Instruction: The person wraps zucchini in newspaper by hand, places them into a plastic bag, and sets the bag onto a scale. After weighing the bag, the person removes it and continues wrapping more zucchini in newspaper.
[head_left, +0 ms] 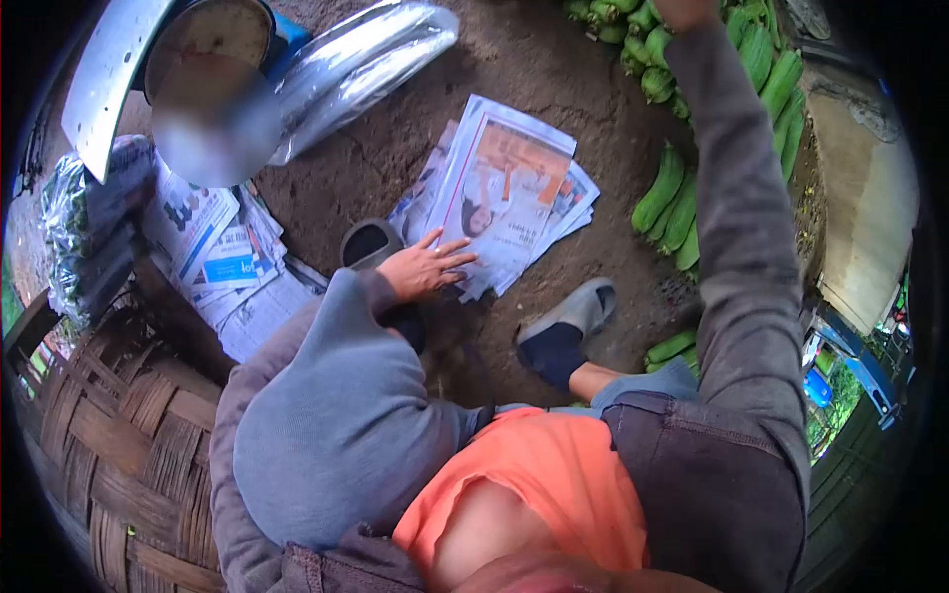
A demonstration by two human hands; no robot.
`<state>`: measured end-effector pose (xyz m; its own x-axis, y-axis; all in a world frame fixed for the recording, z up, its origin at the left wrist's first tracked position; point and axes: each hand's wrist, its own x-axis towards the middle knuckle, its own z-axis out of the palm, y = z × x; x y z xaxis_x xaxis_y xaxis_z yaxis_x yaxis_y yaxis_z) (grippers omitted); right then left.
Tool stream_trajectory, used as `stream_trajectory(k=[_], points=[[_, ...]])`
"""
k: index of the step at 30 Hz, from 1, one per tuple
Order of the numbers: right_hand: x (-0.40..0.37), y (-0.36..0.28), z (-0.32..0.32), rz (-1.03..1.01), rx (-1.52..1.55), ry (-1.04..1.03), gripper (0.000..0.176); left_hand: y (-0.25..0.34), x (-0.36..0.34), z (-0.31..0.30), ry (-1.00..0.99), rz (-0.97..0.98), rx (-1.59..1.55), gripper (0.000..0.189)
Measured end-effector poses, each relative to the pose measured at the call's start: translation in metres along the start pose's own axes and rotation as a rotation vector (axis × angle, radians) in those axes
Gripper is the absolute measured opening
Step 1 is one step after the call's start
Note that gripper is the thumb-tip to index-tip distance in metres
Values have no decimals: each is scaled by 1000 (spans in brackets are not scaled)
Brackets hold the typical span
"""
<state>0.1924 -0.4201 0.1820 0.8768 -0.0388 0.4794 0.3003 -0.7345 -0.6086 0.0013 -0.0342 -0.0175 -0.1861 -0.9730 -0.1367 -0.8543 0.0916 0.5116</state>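
Observation:
My left hand (425, 269) lies with its fingers spread at the lower left corner of a stack of newspaper sheets (539, 219) on the ground. A ring shows on one finger, and nothing is held. My right arm stretches far forward, and my right hand (684, 12) is cut off by the top edge of the view. It is over the pile of long green gourds (756, 54); its fingers are out of sight, so any grip there cannot be made out. More gourds (664, 193) lie in a row beside my right forearm.
Shiny clear plastic bags (366, 69) lie at the upper left, by a round container (213, 40). More newspapers (232, 262) and a plastic-wrapped bundle (84, 222) sit left, near a woven basket (129, 435). My shod foot (568, 326) rests on bare soil; a few gourds (672, 346) lie beside it.

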Motion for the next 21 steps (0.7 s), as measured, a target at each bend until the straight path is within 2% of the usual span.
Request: stream_trajectory(k=[1, 4, 5, 6, 7, 8, 9, 10, 11, 13, 15, 18, 21], points=[[-21, -7, -11, 141, 58, 4, 42, 2, 3, 1, -47, 35, -8, 43], [-78, -79, -22, 437, 932, -100, 34, 1, 2, 13, 41, -133, -16, 43], [-104, -91, -17, 588, 1086, -89, 39, -2, 6, -7, -106, -158, 34, 43], [-148, -50, -10, 751, 1347, -149, 50, -8, 9, 4, -32, -167, 72, 45], [-175, -57, 10, 850, 1543, -5, 57, -15, 10, 15, 43, -177, 110, 46], [-197, -65, 23, 970, 1432, 48, 51, -19, 11, 15, 65, -195, 107, 48], [-219, -66, 41, 1205, 1388, 107, 57, -22, 11, 13, 86, -217, 102, 49], [-240, -52, 54, 1374, 1419, 24, 57, -23, 10, 10, 106, -240, 98, 51], [-249, -55, 67, 1401, 1110, -109, 56, -23, 10, 7, 103, -263, 91, 52], [-279, -40, 102, 1088, 530, -354, 52, -25, 10, 2, 100, -316, 84, 54], [-290, -48, 124, 688, -72, -334, 57, -27, 10, 3, 129, -303, 56, 56], [-298, -47, 137, 484, -356, -509, 59, -30, 10, 6, 136, -269, 94, 51], [-303, -65, 133, 241, -552, -303, 58, -34, 8, 14, 172, -222, 128, 41]])
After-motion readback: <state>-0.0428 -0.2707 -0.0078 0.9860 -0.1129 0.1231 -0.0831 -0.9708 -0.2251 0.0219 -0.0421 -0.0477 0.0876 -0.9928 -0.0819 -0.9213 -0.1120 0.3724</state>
